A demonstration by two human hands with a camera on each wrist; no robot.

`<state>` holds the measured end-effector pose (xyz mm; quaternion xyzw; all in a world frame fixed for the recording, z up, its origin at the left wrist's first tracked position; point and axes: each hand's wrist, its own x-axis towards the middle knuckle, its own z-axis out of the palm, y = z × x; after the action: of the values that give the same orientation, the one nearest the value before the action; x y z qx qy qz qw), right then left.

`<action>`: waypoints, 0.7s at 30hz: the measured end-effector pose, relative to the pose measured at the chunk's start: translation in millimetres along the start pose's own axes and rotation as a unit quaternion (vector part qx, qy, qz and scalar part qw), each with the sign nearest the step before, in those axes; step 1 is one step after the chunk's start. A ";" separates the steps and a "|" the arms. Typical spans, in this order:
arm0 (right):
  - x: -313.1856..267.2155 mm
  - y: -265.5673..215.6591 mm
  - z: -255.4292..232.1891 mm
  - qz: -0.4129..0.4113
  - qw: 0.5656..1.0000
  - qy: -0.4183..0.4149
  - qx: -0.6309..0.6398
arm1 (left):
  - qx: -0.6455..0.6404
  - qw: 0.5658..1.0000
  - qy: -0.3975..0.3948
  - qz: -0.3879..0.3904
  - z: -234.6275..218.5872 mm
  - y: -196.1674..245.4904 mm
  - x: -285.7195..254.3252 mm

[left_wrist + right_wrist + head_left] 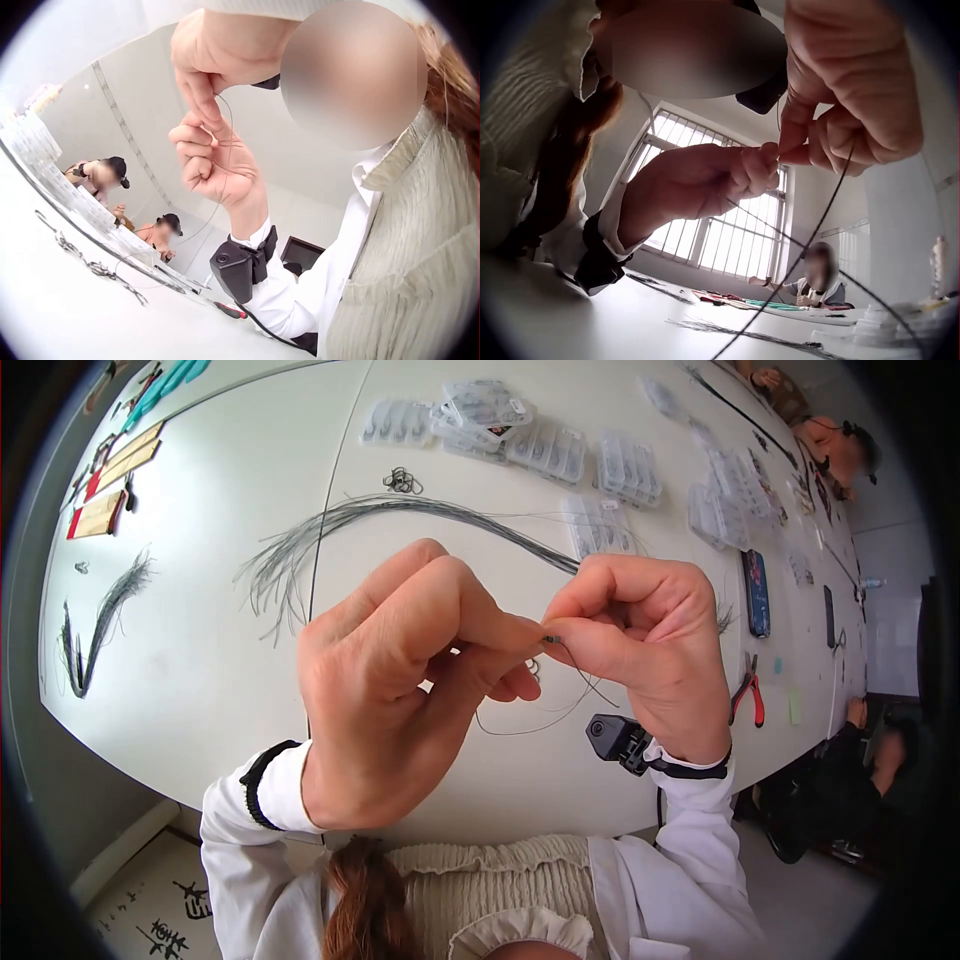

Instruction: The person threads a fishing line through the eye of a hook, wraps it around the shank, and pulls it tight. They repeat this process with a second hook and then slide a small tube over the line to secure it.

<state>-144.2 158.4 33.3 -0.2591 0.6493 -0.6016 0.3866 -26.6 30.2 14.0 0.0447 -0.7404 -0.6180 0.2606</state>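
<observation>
My left hand (395, 670) and right hand (650, 645) meet fingertip to fingertip above the table, in front of the chest. Between the fingertips shows a small dark piece (551, 639) on a thin dark line (512, 734); its exact kind I cannot tell. The left thumb and index finger pinch the line from one side, the right thumb and index finger from the other. Slack line hangs below in a loose loop. In the right wrist view, dark strands of the line (821, 221) cross close to the camera, below the right hand (859, 86).
A long bundle of grey lines (400, 507) lies beyond the hands, with a small dark coil (402, 481) behind it. Clear plastic cases (545, 448) stand at the back. Red-handled pliers (750, 695) and a phone (756, 593) lie right; another line bundle (105, 620) lies left.
</observation>
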 end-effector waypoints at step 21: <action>2.5 31.7 12.4 -0.579 0.525 0.166 -0.601 | -0.119 0.986 0.101 -0.065 -0.6 -6.0 3.2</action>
<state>-131.5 153.6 1.9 -0.6448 0.6165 -0.1924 -0.4088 -30.6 27.1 9.4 0.1237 -0.6267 -0.7100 0.2964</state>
